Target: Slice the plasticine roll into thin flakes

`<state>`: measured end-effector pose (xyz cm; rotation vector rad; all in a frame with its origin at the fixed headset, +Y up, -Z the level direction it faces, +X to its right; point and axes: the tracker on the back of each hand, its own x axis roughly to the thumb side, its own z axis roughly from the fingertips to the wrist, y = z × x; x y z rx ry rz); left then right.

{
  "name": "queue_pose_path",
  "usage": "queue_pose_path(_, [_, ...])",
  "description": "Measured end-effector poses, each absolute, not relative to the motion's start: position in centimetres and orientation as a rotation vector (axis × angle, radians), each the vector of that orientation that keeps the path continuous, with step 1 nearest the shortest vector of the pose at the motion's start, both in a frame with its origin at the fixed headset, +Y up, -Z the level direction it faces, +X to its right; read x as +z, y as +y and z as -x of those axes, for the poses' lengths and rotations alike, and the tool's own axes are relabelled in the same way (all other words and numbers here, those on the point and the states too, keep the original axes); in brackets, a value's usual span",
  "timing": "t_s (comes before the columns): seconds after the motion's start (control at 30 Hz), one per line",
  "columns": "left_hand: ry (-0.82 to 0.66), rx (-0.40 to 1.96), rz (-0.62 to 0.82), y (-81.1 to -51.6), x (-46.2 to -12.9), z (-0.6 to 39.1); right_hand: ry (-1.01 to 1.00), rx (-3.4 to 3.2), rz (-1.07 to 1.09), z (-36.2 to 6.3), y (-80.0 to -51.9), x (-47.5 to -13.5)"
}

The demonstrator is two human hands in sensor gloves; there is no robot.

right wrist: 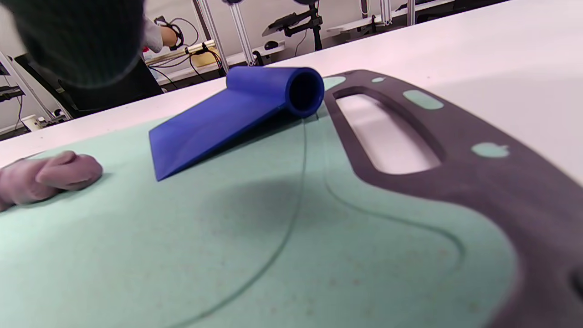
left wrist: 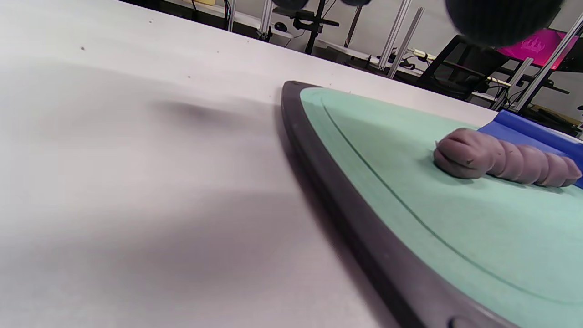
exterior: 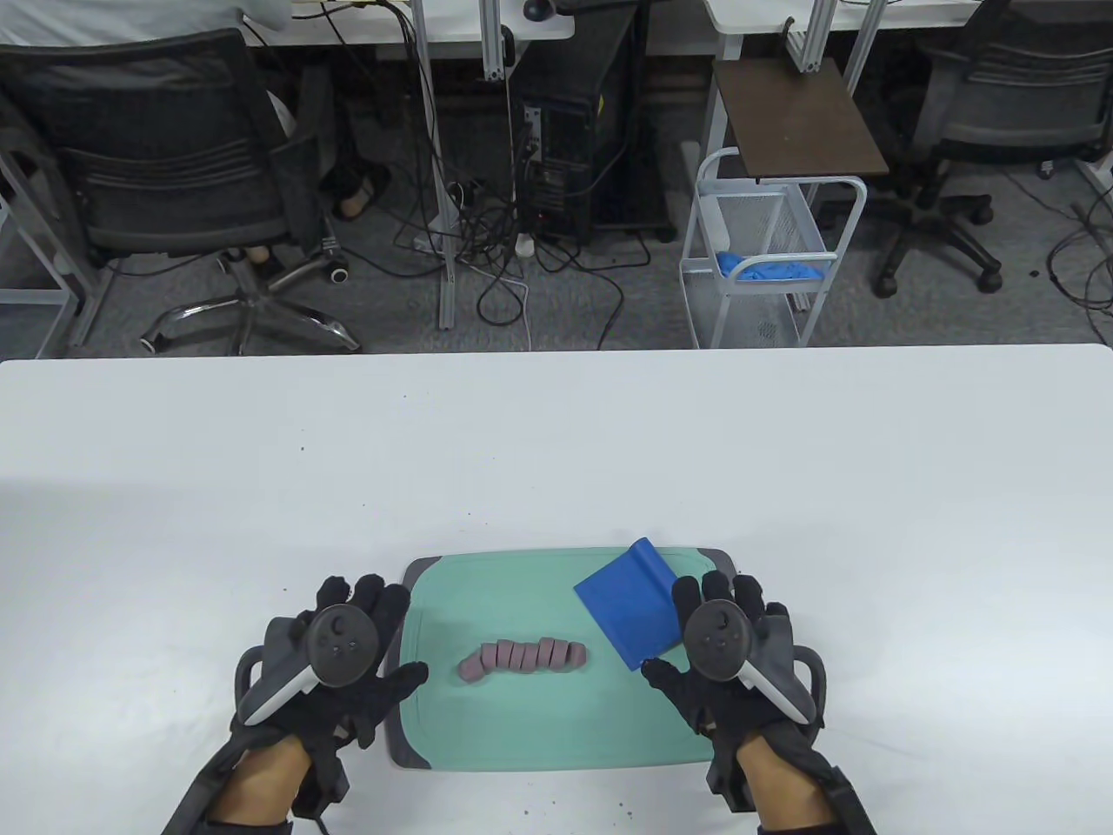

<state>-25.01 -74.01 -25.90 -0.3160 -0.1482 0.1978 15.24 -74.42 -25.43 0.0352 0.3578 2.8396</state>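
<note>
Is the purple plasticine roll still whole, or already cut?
Already cut: the purple plasticine roll lies on the green cutting board as a row of leaning slices.

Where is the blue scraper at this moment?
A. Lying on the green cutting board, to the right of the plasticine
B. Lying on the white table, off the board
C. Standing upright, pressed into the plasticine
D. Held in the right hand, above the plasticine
A: the blue scraper lies flat on the green cutting board, right of the plasticine roll, and no finger of the right hand shows around it in the right wrist view.
</note>
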Motion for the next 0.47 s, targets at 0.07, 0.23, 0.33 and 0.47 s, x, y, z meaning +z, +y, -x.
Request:
queue_pose_path(0.07, [-0.146,0.191,0.321,-74.11,-25.94,25.01,0.371,2.846,-0.027,-15.23,-74.61,-25.48])
queue_pose_path(0.23, [-0.15,0.194,0.32,-74.18,-25.83,24.92,0.382,2.837,-0.014,-15.21,-74.71,-25.5])
queue_pose_path(0.33, [-0.151,0.193,0.325,-74.26,-25.83,24.86,0.385,2.837,-0.009,-15.22,-74.68,-25.47])
queue_pose_path(0.47, [-0.153,0.188,0.333,-74.32,-25.77,24.74,0.392,2.837,0.002,-15.22,-74.7,-25.45])
